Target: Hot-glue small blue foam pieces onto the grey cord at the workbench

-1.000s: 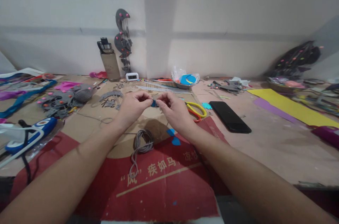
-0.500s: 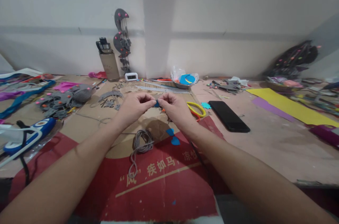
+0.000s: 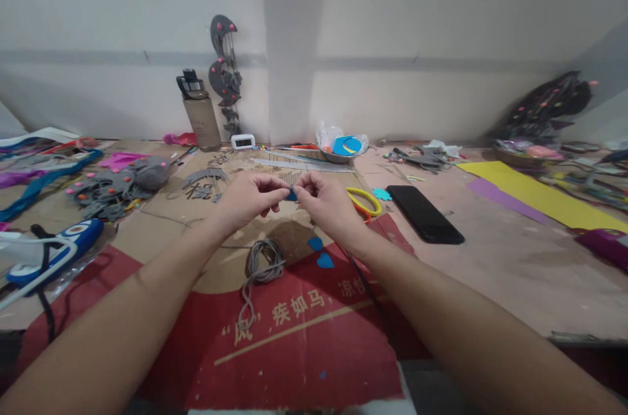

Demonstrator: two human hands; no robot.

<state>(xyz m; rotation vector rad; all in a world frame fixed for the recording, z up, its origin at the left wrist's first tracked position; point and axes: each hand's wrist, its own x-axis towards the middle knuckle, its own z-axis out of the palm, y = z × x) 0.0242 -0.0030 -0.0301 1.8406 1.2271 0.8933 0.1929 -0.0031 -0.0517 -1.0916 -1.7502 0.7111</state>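
Observation:
Both hands meet above the middle of the cardboard sheet. My left hand and my right hand each pinch the same small blue foam piece between thumb and fingertips. Below them lie a coil of grey cord and two more blue foam cut-outs. Yellow-handled scissors lie just right of my right hand.
A black phone lies to the right, with yellow and purple foam sheets beyond it. A water bottle and a grey hanging ornament stand at the wall. Grey felt pieces and a blue glue gun are at left.
Both hands stay together on the blue piece, with the fingers shifting slightly around it; the view has drifted a little.

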